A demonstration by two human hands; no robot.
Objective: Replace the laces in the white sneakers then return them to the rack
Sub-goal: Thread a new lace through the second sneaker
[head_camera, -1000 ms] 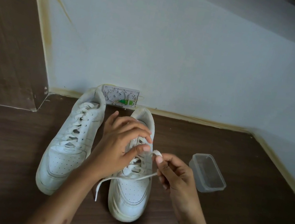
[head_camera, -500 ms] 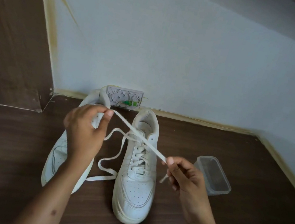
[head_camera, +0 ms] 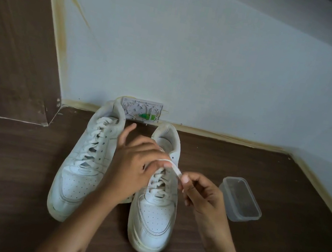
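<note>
2 sneakers (head_camera: 86, 163), 1 lace (head_camera: 175, 170), seemingly pinched by 2 hands (head_camera: 202, 194)

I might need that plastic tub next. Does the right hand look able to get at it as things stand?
Probably yes. The clear plastic container sits open on the wooden surface just beside the right hand, with nothing between them; but that hand now pinches the lace.

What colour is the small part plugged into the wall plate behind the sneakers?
Green, on the pale wall plate; the head view, the only one, shows it.
</note>
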